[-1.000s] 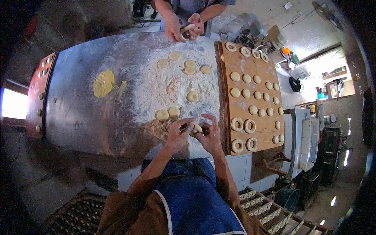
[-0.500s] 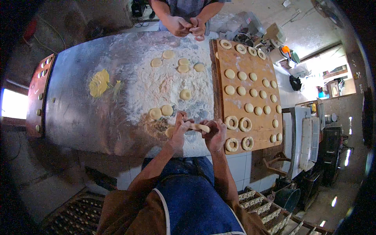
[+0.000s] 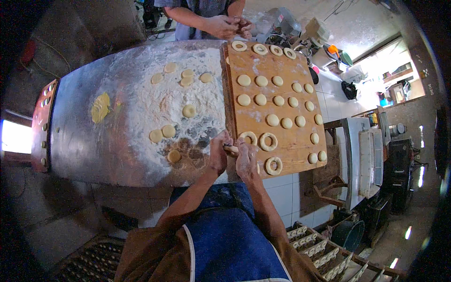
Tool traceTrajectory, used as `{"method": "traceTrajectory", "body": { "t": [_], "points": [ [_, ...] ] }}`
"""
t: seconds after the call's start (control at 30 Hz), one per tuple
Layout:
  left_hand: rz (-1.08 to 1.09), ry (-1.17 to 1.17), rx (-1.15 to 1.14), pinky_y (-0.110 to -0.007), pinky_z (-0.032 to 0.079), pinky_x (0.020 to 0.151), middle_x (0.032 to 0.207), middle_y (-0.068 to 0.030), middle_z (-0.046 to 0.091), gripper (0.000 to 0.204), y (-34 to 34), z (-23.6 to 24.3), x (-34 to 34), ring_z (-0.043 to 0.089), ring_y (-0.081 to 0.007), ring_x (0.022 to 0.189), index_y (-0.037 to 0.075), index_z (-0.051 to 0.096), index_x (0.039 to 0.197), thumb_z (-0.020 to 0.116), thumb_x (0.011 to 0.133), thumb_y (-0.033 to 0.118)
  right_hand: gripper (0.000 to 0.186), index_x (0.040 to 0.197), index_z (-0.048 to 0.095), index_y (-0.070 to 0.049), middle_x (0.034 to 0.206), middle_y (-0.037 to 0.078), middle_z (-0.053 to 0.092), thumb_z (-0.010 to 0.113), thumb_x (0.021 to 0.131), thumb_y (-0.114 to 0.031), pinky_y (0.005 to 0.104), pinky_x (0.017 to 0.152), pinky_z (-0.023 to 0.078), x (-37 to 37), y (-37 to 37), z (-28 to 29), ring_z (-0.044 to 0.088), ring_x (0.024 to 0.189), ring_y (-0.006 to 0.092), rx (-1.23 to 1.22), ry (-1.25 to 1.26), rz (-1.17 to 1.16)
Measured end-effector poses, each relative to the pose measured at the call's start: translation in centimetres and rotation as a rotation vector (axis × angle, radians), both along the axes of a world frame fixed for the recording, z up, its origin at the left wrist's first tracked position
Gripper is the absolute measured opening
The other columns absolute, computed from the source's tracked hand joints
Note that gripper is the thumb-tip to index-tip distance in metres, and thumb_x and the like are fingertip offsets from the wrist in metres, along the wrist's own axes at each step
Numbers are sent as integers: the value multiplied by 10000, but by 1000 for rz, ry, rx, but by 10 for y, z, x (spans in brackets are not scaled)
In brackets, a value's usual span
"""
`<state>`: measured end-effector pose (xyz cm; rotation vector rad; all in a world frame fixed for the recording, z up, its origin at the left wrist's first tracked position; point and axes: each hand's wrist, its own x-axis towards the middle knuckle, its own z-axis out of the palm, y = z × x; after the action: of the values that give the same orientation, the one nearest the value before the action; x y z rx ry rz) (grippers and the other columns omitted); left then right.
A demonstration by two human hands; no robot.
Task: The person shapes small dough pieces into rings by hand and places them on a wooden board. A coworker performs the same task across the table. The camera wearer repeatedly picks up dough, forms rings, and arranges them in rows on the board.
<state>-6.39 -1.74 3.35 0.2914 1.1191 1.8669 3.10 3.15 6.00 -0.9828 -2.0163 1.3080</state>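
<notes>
At the wooden board's (image 3: 291, 146) left edge, left hand (image 3: 219, 152) and right hand (image 3: 246, 162) grasped a dough piece (image 3: 230, 148) in their fingers; the step appeared to be ring-shaping; the next move likely called for joining its ends.

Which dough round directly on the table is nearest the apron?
The lone dough round on the brownish patch, left of the left hand; the others lie farther back.
</notes>
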Motion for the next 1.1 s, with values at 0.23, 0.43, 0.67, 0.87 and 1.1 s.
{"method": "traceTrajectory", "body": {
  "t": [0.23,0.43,0.67,0.87,1.1],
  "points": [
    [40,902,-137,-376,480,599,761,-84,551,289,22,-6,45,580,-205,703,-11,483,895,443,948,270,434,973,665,79,820,133,675,400,991,-264,338,641,497,54,29,1,625,771,178,-256,-112,66],
    [21,799,-112,-293,469,540,757,-20,533,213,35,-46,84,545,-115,648,64,500,873,504,959,259,568,1073,669,71,923,153,687,349,993,-392,339,763,523,97,39,0,645,811,244,-138,-56,57],
    [-207,-82,-125,-316,444,586,740,-14,521,216,63,-37,107,536,-163,649,92,500,875,515,953,293,705,1043,657,87,830,185,662,298,979,-516,354,694,515,138,48,-14,621,739,250,-244,-66,35],
    [-44,472,-266,-336,464,603,729,-63,552,309,71,-13,141,563,-177,691,72,525,921,407,1021,339,491,867,652,35,676,191,585,408,954,-383,422,582,431,155,59,10,550,607,333,-231,120,-9],
    [249,1892,85,-318,466,644,861,-83,574,170,78,-34,150,552,-166,722,39,527,924,546,933,208,332,858,672,-22,658,182,580,472,921,-280,428,556,415,179,68,3,541,573,354,-17,82,-4]
  ]
}}
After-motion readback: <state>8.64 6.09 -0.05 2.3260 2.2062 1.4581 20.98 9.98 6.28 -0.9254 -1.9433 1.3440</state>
